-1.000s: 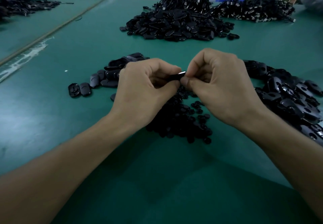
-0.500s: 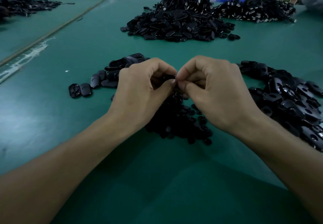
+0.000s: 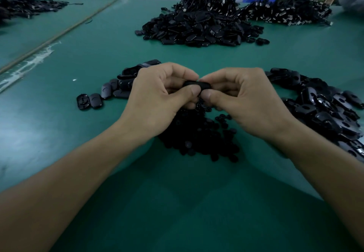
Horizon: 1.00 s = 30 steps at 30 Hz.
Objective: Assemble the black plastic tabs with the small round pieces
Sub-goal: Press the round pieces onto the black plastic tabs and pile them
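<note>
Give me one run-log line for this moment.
left hand: pinches tab | right hand: pinches same tab | round pieces: piled below hands | fit: hidden

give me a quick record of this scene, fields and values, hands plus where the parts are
left hand: pinches one end of the black tab
right hand: pinches the other end of the same tab
held above: pile of small round pieces
left of the hands: row of loose tabs
right of the hands: heap of tabs
far side: large heap of black parts
surface: green table
</note>
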Tool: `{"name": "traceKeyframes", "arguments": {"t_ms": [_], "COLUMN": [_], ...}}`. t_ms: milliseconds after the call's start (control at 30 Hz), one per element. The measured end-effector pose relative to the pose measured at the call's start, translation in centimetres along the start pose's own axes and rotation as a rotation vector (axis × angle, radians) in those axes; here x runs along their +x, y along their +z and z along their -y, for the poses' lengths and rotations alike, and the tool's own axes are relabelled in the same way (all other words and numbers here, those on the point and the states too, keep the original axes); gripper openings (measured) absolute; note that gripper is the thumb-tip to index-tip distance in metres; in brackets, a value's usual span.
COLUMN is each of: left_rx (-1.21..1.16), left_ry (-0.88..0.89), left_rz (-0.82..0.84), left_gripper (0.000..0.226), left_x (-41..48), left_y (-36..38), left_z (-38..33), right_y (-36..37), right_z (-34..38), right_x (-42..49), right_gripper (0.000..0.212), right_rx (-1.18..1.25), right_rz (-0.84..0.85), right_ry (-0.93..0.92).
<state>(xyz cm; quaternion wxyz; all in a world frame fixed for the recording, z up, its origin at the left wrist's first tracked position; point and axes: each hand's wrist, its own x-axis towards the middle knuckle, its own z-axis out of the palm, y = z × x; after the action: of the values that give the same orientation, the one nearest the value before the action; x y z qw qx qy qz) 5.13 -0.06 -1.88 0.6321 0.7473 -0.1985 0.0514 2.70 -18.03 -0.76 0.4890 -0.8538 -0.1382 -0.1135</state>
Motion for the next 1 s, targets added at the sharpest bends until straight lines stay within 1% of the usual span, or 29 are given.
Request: {"name": "traceKeyframes", "arguments": {"t_ms": [167,333,567,767,1000], "left_rx": [-0.039,-0.059,-0.109,-0.106,-0.112], "left_ry": [-0.037,-0.069,-0.105,-0.092,-0.076], "left_rz": [0.019,0.047,0.042,0.036,0.05], "left_gripper": [0.014,0.013,0.011,0.014,0.017], "left_x": [-0.11,-0.14,-0.28,-0.34,-0.14], "left_y": [0.0,0.05,0.13,0.44,0.06], "left_z": [-0.29,-0.35,-0.42,-0.57,-0.77], "right_y": [0.18,-0.26,-0.47,-0.39,-0.44], "right_z": [-0.11,-0.02,0.18,0.12,-0.12], "right_x": [0.02,0.15,0.11,0.22,0.37], "right_gripper": [0.017,0.017,0.017,0.015,0.016], "right_rx": [0.046,0.138,0.111,0.034,0.148], "right_rz": [-0.024,0.032,0.031,-0.021,-0.025], "right_ry": [-0.024,0.018,0.007,0.006,0.018]}}
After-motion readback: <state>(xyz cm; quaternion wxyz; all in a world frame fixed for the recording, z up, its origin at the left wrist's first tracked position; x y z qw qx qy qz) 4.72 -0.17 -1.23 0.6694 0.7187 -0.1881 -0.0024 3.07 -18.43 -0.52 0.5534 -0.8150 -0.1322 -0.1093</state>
